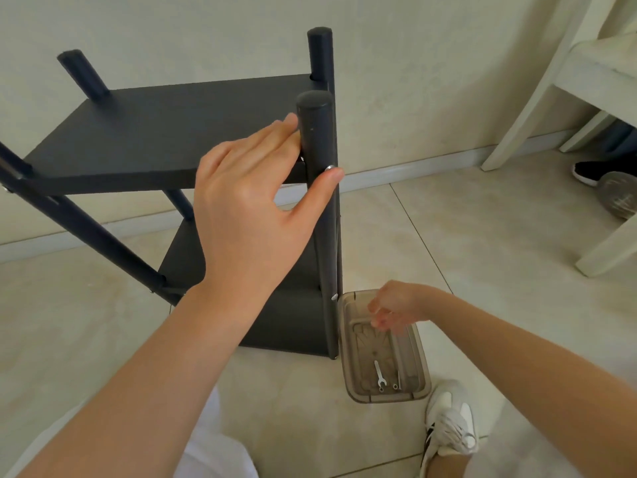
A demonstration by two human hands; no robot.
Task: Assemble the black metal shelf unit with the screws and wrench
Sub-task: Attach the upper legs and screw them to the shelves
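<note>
a black metal shelf unit [165, 132] stood upright on a tiled floor [482, 236]. the left hand [248, 208] rested straight-fingered against its near right post [319, 132], thumb pressing a screw [330, 168], probably to keep it seated. the right hand [396, 310] hovered in a clear tray [422, 377] beside the post, where the wrench [379, 374] lay. blur hid whether its curled fingers held anything.

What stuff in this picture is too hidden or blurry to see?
All in the head view.
1. Right hand over the tray: blurred, so whether it holds anything is unclear.
2. Small pieces beside the wrench: too tiny to name.
3. Middle shelf: mostly behind the left hand and forearm.
4. Black shoe: its wearer is hidden behind the white chair.
</note>
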